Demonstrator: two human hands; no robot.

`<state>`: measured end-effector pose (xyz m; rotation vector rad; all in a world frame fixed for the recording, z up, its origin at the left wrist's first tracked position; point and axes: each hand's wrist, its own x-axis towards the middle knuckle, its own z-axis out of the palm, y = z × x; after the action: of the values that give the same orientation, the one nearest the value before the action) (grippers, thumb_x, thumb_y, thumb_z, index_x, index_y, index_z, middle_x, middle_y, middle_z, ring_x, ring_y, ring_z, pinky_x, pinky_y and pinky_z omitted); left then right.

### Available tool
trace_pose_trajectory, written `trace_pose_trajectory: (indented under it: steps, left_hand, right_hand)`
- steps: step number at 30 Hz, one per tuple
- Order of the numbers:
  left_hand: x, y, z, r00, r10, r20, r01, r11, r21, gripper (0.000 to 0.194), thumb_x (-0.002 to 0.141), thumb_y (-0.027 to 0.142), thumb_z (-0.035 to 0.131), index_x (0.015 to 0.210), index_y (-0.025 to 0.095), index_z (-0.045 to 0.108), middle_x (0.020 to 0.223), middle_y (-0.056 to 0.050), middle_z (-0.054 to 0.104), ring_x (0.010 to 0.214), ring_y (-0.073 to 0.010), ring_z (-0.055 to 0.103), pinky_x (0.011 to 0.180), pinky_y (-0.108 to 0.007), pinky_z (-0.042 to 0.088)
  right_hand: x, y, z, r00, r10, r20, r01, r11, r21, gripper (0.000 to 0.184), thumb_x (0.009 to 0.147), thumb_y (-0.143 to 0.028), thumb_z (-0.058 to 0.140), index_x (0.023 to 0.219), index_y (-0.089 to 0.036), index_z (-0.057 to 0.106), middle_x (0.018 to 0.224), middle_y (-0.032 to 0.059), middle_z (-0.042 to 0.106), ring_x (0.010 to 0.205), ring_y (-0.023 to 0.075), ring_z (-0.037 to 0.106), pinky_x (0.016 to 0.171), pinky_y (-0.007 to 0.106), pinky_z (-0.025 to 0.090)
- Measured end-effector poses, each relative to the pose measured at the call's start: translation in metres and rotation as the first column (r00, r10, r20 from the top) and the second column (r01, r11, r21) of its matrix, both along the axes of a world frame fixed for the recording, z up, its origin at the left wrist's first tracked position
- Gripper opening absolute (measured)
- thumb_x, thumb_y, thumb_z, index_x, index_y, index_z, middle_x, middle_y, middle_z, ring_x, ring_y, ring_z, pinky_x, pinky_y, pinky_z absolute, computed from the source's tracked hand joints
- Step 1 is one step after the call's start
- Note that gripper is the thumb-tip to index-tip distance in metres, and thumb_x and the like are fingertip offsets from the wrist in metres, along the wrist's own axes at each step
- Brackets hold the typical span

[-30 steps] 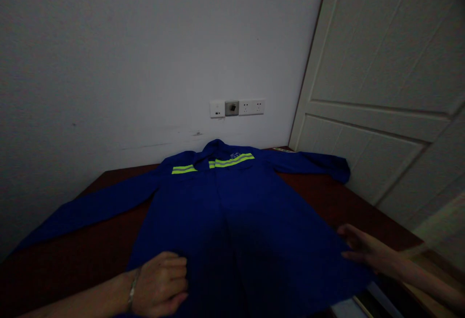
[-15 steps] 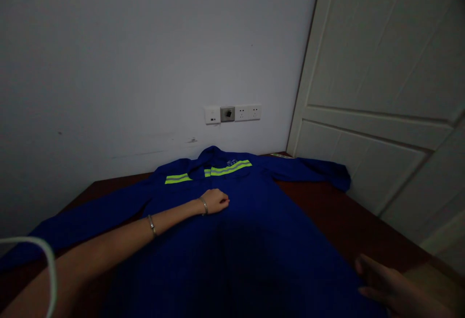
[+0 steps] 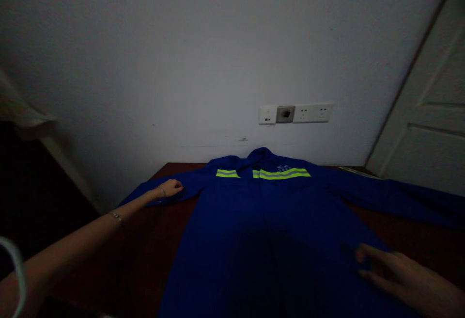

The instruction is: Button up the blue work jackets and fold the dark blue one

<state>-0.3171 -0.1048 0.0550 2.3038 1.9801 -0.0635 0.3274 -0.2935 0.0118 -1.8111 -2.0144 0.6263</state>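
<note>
A blue work jacket with yellow-green and grey reflective strips lies spread, front up, on a dark reddish-brown table. My left hand, a bracelet at its wrist, rests over the sleeve on the left side. Its fingers are curled under, and whether they pinch cloth is hidden. Low on the right, my right hand is over the jacket's side edge, blurred, with thumb and fingers apart and nothing seen between them. The other sleeve stretches out to the right.
A pale wall with a row of sockets rises behind the table. A panelled door is at the right. Pale cloth hangs at the far left, above a dark area. A white cable loops at lower left.
The view has turned left, so the jacket and sockets appear farther right. My left hand has moved from the jacket's chest to the left sleeve. My right hand stays low on the right.
</note>
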Motion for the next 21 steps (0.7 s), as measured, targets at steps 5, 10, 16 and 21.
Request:
trace_pose_trajectory:
  steps: [5, 10, 16, 21]
  left_hand:
    - [-0.079, -0.047, -0.012, 0.999, 0.052, -0.017, -0.054, 0.99, -0.13, 0.037, 0.072, 0.032, 0.047, 0.103, 0.017, 0.062, 0.109, -0.007, 0.063, 0.1, -0.0209, 0.056, 0.089, -0.029, 0.04]
    - [-0.099, -0.089, -0.026, 0.998, 0.057, -0.031, -0.06, 0.991, -0.117, 0.046, 0.069, 0.024, 0.049, 0.113, 0.017, 0.057, 0.118, -0.008, 0.058, 0.108, -0.0212, 0.053, 0.094, -0.032, 0.038]
    - [-0.107, -0.096, -0.025, 0.998, 0.057, -0.014, -0.058, 0.993, -0.102, 0.039, 0.07, 0.022, 0.046, 0.106, 0.019, 0.062, 0.109, -0.006, 0.063, 0.102, -0.02, 0.057, 0.09, -0.029, 0.041]
    - [-0.121, -0.073, -0.028, 0.979, 0.197, 0.058, -0.194, 0.979, -0.057, 0.033, 0.073, 0.018, 0.041, 0.096, 0.017, 0.065, 0.1, -0.003, 0.066, 0.093, -0.0165, 0.059, 0.085, -0.025, 0.043]
  right_hand:
    - [-0.127, 0.069, 0.035, 0.923, 0.379, 0.064, -0.382, 0.924, 0.037, 0.026, 0.08, -0.039, 0.042, 0.098, -0.028, 0.056, 0.083, 0.005, 0.063, 0.074, 0.0203, 0.06, 0.066, 0.031, 0.047]
    - [-0.244, 0.122, 0.038, 0.789, 0.579, 0.204, -0.613, 0.764, 0.201, 0.03, 0.082, -0.03, 0.041, 0.107, -0.021, 0.053, 0.107, 0.0081, 0.058, 0.096, 0.0205, 0.055, 0.081, 0.031, 0.043]
    - [-0.332, 0.199, 0.029, 0.722, 0.502, 0.476, -0.672, 0.673, 0.31, 0.028, 0.085, -0.023, 0.036, 0.106, -0.016, 0.054, 0.105, 0.0118, 0.058, 0.098, 0.023, 0.053, 0.084, 0.032, 0.04]
    - [-0.356, 0.28, 0.03, 0.789, 0.415, 0.453, -0.588, 0.724, 0.361, 0.033, 0.087, -0.021, 0.031, 0.112, -0.014, 0.052, 0.111, 0.0127, 0.057, 0.102, 0.0219, 0.051, 0.086, 0.029, 0.038]
